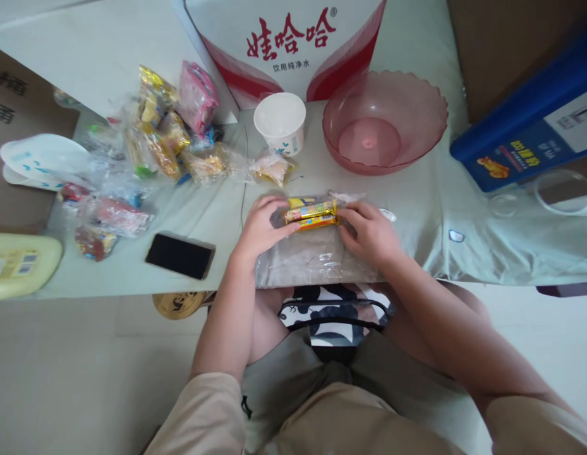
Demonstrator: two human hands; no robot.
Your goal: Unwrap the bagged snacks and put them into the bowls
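Observation:
My left hand (261, 229) and my right hand (368, 232) both grip a clear plastic bag (308, 260) lying at the table's near edge. Inside its top end sit two or three yellow snack bars (311, 212). The left fingers curl over the bars' left end, the right fingers pinch the bag at their right end. Both hands are closed.
A black phone (180, 255) lies left of my hands. A heap of wrapped snacks (157, 136) fills the left side. Behind are a white paper cup (280, 122), a pink plastic bowl (384, 120), a red-and-white carton (286, 38) and a blue box (530, 136).

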